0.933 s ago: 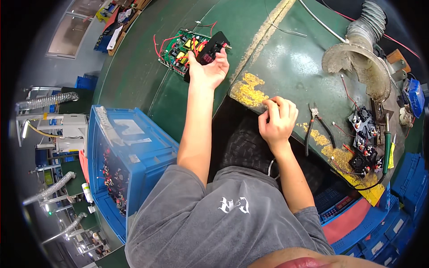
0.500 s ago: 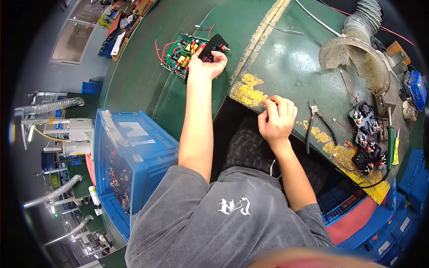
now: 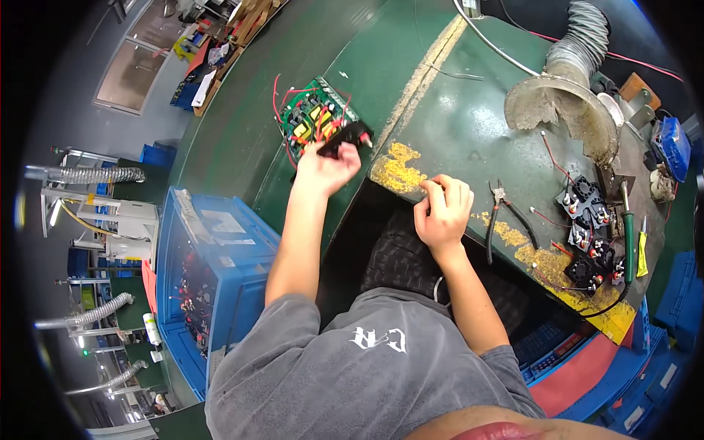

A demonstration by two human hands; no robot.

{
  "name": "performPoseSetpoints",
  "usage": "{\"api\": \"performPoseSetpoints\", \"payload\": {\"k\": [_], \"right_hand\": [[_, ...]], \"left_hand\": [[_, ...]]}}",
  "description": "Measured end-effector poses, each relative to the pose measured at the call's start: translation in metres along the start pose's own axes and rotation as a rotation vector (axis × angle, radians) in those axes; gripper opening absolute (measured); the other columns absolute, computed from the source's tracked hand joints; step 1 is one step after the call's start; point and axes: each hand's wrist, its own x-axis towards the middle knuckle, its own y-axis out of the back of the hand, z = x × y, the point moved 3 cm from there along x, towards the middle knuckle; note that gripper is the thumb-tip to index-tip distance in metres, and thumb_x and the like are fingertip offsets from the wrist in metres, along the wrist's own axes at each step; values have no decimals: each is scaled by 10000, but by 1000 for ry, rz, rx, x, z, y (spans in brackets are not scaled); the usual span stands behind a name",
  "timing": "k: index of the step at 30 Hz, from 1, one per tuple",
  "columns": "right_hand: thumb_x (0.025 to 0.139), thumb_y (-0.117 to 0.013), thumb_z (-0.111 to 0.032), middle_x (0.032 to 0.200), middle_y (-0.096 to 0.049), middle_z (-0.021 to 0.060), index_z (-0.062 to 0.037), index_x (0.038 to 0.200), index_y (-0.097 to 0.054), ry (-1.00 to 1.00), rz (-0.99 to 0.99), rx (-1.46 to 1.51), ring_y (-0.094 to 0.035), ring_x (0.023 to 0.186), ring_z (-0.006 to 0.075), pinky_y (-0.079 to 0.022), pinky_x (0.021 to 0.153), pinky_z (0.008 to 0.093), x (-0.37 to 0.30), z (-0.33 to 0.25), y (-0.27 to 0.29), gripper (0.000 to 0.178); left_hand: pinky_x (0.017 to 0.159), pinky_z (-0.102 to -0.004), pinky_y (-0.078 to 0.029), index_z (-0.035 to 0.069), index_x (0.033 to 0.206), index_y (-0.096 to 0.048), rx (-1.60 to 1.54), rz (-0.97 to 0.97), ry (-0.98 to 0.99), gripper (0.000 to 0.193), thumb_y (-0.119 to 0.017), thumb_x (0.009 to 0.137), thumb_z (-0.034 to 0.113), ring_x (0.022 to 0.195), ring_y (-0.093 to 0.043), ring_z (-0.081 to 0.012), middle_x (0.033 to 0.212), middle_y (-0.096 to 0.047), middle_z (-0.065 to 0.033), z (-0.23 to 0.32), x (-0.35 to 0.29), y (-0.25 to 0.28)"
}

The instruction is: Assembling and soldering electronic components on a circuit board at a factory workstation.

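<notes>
My left hand (image 3: 328, 167) is closed on a black panel (image 3: 353, 136) with red terminals at its far end. The panel stands tilted at the near side of a green circuit board (image 3: 302, 108) with yellow-wrapped parts. Red wires rise from the board and some run toward the panel. Part of the panel is hidden behind my fingers. At the bench corner, my right hand (image 3: 444, 218) has its fingers curled together over the worn yellow edge (image 3: 397, 170). Whatever may be in that pinch is hidden. Black-handled cutting pliers (image 3: 499, 196) lie just right of it.
Several black fan panels (image 3: 584, 202) with wires lie at the right, beside a green-handled soldering iron (image 3: 628, 238). A fume duct (image 3: 561, 95) with a crusted hood stands behind them. A blue crate (image 3: 235, 249) of panels stands at my left.
My left hand has come nearer to me with the panel, and the board has shifted toward me. My right hand stays curled by the bench corner. The whole view has shifted slightly.
</notes>
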Motion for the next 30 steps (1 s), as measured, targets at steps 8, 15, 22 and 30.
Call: {"api": "performPoseSetpoints", "payload": {"k": [8,15,22,30], "right_hand": [[726,-638,-19,1071,-611,141,-41,1014,-693,-77,20,145,-569,1018,332,-435,910,432,5,-4,9,295],[780,-599,-92,1079,-625,167,-19,1070,-661,-105,178,419,-569,1012,331,-446,928,428,14,-9,43,305],[807,-623,-20,1055,-691,140,-14,1037,-700,-90,-29,3,-612,1055,317,-455,979,431,92,-21,125,242],[821,-705,-75,1178,-695,161,7,1227,-658,-89,-193,-161,-633,1087,347,-479,978,438,108,13,102,417]], "left_hand": [[771,-421,-588,-39,1240,-517,469,-53,-188,424,-520,923,243,1123,-663,-451,947,-604,-127,-34,-98,48],[752,-442,-648,-56,1390,-516,785,42,-88,630,-417,865,278,984,-738,-399,1178,-709,-265,-39,-141,84],[705,-472,-664,-91,1403,-497,925,43,146,653,-409,846,238,966,-737,-414,1214,-690,-282,-56,-159,77],[745,-610,-636,-121,1218,-608,1076,67,77,483,-436,864,158,959,-705,-410,1170,-693,-235,-57,-154,83]]}}
